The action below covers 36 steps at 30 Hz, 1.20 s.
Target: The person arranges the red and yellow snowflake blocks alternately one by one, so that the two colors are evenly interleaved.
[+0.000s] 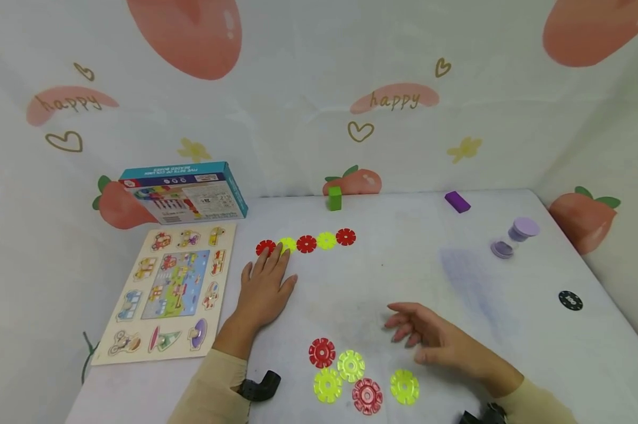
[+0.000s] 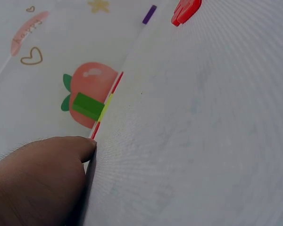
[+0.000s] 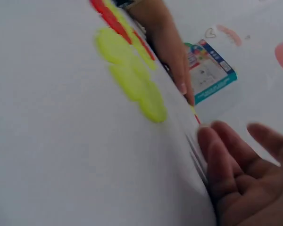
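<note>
- Left hand (image 1: 263, 294) lies spread, fingertips touching the left end of the disc row (image 1: 301, 247).
- Right hand (image 1: 432, 338) hangs, fingers loosely curved, near five loose discs (image 1: 345, 369).

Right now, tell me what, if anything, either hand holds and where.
Nothing is held: the left hand rests flat at the left end of the disc row; the right hand is empty.

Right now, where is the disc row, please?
In the head view, the disc row lies right of the puzzle board, its left end partly under the left hand.
</note>
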### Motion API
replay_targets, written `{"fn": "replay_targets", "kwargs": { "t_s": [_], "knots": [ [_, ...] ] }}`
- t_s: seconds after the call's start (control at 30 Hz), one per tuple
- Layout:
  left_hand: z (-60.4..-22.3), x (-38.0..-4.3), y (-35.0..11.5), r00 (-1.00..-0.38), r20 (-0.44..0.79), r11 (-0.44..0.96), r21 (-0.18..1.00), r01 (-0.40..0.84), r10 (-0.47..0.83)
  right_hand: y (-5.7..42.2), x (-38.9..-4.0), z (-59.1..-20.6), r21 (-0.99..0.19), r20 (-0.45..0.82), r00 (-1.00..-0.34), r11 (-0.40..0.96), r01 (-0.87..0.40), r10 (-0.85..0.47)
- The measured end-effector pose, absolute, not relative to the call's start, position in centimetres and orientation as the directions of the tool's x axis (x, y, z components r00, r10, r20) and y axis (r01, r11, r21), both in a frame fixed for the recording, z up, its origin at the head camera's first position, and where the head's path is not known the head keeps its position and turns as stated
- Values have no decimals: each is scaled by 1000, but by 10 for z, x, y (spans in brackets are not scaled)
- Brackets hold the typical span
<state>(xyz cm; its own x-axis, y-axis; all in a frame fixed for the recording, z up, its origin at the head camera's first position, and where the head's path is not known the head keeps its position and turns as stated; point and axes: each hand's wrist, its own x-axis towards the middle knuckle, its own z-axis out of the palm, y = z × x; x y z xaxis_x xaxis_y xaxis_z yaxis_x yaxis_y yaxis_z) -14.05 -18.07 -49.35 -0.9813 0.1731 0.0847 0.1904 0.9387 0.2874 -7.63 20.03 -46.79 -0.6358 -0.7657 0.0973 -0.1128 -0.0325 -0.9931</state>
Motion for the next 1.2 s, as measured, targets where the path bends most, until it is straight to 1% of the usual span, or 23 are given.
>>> {"fn": "replay_targets", "kwargs": {
  "t_s": [0.1, 0.17, 0.27, 0.33, 0.4, 0.47, 0.53, 0.57, 0.7, 0.9, 1.03, 1.1, 1.2],
  "knots": [
    [-493, -141, -181, -981, 83, 939, 286, 192, 175, 206, -58, -469, -953, 45, -607, 148, -264, -794],
    [-492, -141, -181, -981, 80, 938, 290, 192, 176, 208, -50, -467, -891, 1, -600, 272, -364, -800],
    [-492, -140, -181, -981, 77, 936, 294, 192, 177, 207, -43, -465, -818, -68, -600, 389, -424, -797],
    [-492, -140, -181, -981, 76, 936, 295, 191, 176, 206, -41, -464, -797, -90, -599, 418, -435, -795],
    [-492, -140, -181, -982, 74, 937, 294, 189, 174, 205, -41, -463, -807, -81, -593, 402, -432, -801],
    [-492, -140, -181, -982, 73, 937, 296, 188, 174, 205, -42, -461, -839, -70, -590, 367, -401, -805],
    [-492, -140, -181, -982, 71, 937, 294, 188, 175, 205, -46, -460, -879, -60, -601, 328, -347, -797],
    [-492, -140, -181, -982, 71, 937, 293, 188, 175, 205, -48, -459, -896, -55, -618, 313, -316, -784],
    [-489, -140, -182, -983, 71, 939, 289, 185, 172, 202, -64, -456, -940, -45, -721, 273, -204, -692],
    [-490, -140, -183, -983, 75, 941, 286, 183, 168, 188, -108, -458, -958, 35, -859, 229, -175, -511],
    [-492, -141, -182, -982, 78, 939, 290, 185, 169, 176, -147, -469, -947, 36, -930, 285, -149, -365],
    [-492, -141, -181, -982, 77, 938, 294, 186, 171, 170, -164, -473, -924, 29, -954, 356, -139, -298],
    [-492, -141, -180, -982, 77, 938, 289, 189, 174, 162, -184, -477, -867, 56, -975, 475, -153, -213]
  ]
}}
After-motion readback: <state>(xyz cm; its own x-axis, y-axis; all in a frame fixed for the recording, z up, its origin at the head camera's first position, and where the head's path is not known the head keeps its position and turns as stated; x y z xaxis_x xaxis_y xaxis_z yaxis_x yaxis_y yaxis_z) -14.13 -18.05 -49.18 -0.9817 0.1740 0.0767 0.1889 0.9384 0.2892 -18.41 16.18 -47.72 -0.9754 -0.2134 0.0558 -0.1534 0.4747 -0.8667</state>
